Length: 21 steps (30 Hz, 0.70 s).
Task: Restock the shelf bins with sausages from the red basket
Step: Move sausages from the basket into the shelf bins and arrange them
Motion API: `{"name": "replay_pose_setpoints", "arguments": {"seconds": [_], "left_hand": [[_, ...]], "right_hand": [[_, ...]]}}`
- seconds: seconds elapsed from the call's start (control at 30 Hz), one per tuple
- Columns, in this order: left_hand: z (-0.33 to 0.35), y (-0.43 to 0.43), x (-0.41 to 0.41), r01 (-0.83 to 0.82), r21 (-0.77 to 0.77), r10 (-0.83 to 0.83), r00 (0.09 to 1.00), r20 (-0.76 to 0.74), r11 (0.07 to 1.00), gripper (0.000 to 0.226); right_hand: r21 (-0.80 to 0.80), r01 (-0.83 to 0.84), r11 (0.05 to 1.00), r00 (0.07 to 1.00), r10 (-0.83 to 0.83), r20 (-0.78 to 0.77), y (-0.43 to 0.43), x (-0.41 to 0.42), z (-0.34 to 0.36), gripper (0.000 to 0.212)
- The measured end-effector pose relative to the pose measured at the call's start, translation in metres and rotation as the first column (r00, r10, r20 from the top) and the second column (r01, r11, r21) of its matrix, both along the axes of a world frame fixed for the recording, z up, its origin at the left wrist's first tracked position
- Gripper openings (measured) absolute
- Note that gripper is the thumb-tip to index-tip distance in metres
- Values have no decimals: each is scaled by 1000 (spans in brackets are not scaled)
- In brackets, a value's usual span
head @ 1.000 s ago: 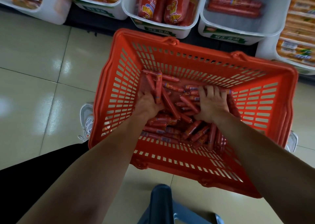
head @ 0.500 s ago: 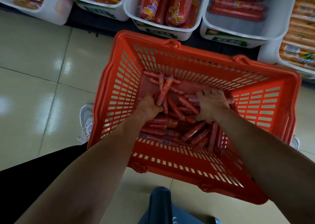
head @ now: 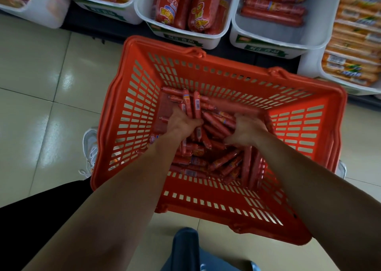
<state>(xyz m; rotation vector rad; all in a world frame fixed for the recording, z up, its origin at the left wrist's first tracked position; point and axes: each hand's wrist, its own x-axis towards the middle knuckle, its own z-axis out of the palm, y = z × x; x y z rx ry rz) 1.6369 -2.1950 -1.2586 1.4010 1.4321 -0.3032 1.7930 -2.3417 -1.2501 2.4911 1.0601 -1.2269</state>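
Observation:
A red basket [head: 132, 109] stands on the floor below me, with several small red sausages [head: 226, 163] heaped on its bottom. Both my hands are down in the heap. My left hand [head: 181, 124] grips a bunch of sausages [head: 191, 105] that stick up and away from it. My right hand [head: 247, 130] curls round other sausages [head: 218, 124] in the middle of the pile. Beyond the basket stand white shelf bins: one [head: 181, 37] holds large sausage packs, another [head: 268, 45] holds a few long sausages.
More white bins with orange packs stand at the far left [head: 107, 12] and the right [head: 309, 68]. Beige floor tiles [head: 41, 105] surround the basket. A white shoe [head: 90, 144] shows left of the basket, a dark blue object [head: 185, 248] at the bottom.
Both hands have closed on sausages. My left hand has gathered a bunch and lifted it a little. My right hand went from flat on the pile to curled round sausages.

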Motion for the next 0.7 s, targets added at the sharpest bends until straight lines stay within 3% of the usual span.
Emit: {"name": "replay_pose_setpoints", "arguments": {"seconds": [0.17, 0.3, 0.53, 0.6, 0.7], "left_hand": [[8, -2, -9, 58, 20, -58, 998, -25, 998, 52], [28, 2, -21, 149, -7, -149, 989, -20, 989, 37], [77, 2, -41, 160, 47, -163, 985, 51, 986, 43], [90, 4, -46, 145, 90, -152, 986, 73, 985, 50], [117, 0, -52, 109, 119, -127, 980, 153, 987, 40]], "right_hand": [[98, 194, 976, 980, -188, -62, -7, -11, -3, 85], [170, 428, 888, 900, -402, -168, -7, -21, 2, 68], [316, 421, 850, 905, -372, -204, -14, -38, 47, 53], [341, 437, 832, 898, -382, -218, -17, -40, 62, 54], [372, 528, 763, 846, -436, -306, -22, -41, 90, 61]]}}
